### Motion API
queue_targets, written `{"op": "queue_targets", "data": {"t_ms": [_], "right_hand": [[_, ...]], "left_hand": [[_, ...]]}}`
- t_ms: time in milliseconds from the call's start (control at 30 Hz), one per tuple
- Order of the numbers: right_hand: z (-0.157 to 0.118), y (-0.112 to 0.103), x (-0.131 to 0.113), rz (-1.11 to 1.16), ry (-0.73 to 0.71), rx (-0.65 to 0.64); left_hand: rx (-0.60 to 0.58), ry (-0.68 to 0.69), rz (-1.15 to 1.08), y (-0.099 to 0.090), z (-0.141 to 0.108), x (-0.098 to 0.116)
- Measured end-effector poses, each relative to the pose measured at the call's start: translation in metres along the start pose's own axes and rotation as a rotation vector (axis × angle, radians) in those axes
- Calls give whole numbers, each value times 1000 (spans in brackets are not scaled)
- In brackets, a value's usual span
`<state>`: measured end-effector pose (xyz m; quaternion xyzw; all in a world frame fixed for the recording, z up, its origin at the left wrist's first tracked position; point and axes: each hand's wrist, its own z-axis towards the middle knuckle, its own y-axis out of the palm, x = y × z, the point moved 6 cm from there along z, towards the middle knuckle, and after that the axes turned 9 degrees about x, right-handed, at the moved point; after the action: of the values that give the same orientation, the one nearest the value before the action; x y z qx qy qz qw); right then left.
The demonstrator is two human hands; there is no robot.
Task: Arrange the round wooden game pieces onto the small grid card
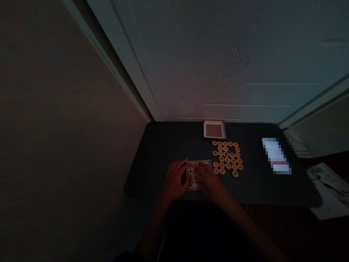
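Observation:
A shallow box [206, 162] with a pale rim lies near the front edge of the dark table, holding several round pieces with dark characters [190, 170]. My left hand [175, 180] is curved around the box's left side, fingers apart, fingertips at its edge and pieces. Over the box's right part, my right hand [209, 181] has its fingers bent down among the pieces; what they grip, if anything, is too dark to make out. Right of the box, several round pieces with red or dark characters [228, 165] lie flat in loose rows.
An open box lid or tray [214, 130] lies at the back of the dark table [160, 142], by a white panel with heart patterns. A lit phone [276, 155] lies to the right. Papers [327, 194] are beyond the table's right edge.

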<state>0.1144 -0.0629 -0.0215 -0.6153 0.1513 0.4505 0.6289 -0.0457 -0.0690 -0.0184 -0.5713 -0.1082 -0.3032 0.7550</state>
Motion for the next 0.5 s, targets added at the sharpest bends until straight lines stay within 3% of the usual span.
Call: {"op": "queue_targets", "data": {"t_ms": [500], "right_hand": [[4,6,7,-22,-21,10]], "left_hand": [[14,1,3,1,0,0]]}}
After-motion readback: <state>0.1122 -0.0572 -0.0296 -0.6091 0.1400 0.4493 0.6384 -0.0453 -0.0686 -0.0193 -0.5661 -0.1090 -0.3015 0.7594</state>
